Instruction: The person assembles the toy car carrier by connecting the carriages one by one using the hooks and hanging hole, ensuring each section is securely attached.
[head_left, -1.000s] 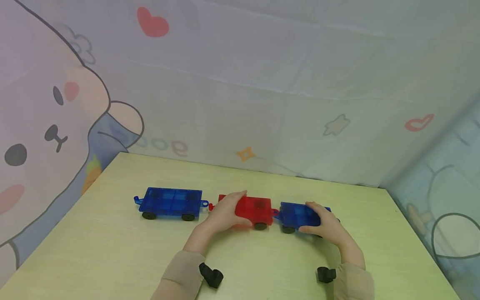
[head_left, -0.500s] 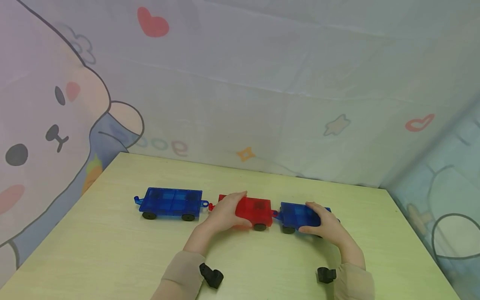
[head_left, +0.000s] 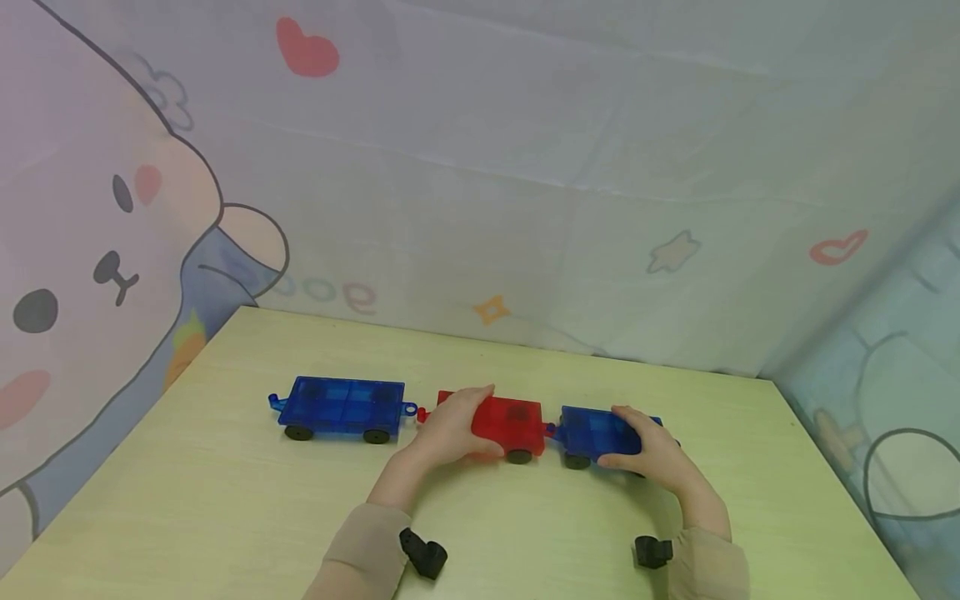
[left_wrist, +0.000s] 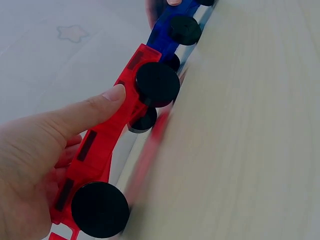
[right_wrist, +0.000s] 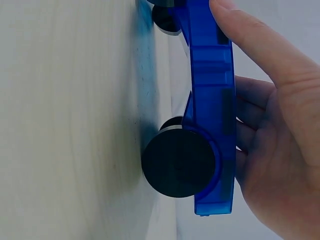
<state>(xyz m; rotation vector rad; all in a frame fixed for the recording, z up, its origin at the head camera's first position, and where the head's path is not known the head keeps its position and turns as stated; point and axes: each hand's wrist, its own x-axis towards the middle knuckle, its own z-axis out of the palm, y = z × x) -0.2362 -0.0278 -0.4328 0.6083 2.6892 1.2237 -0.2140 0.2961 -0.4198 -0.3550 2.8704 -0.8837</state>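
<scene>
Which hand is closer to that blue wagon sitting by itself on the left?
The left hand. It grips the red wagon, right beside the lone blue wagon. The right hand holds the other blue wagon, farther off.

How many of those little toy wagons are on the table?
3. A blue wagon stands free at the left; the left hand grips the red wagon in the middle; the right hand grips another blue wagon on the right. None seem hidden.
</scene>
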